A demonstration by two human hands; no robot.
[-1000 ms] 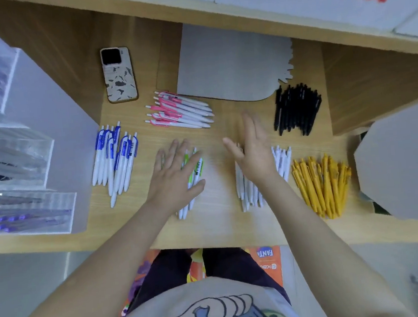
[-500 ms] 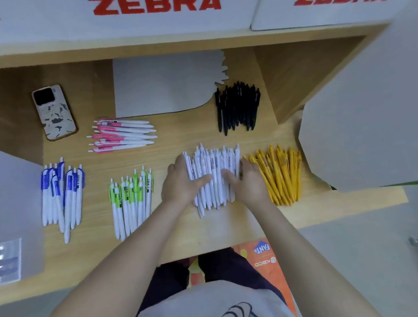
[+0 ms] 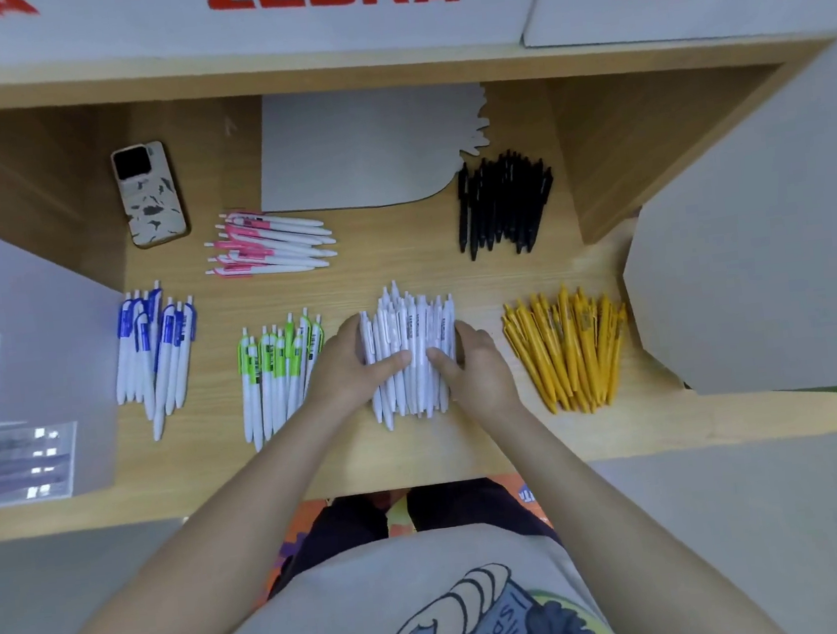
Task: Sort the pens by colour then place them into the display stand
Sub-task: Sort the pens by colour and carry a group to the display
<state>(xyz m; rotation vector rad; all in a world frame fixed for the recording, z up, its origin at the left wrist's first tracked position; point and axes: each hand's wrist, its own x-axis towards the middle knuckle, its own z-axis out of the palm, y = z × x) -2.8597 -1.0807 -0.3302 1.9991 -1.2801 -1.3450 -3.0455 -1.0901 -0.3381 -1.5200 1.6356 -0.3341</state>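
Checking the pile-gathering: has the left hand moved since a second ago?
Yes. The left hand left the green pens and went right, and now grips the white pens.

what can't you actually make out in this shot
- Head view: the middle of the white pens is covered by the left hand and right hand, so their count is unclear.
- The print on the pen barrels is too small to read.
- The clear display stand is cut by the left edge, and glare blurs what is in it.
- The leftmost red sign at the top is cropped, unreadable.
- The phone lies back up, screen hidden.
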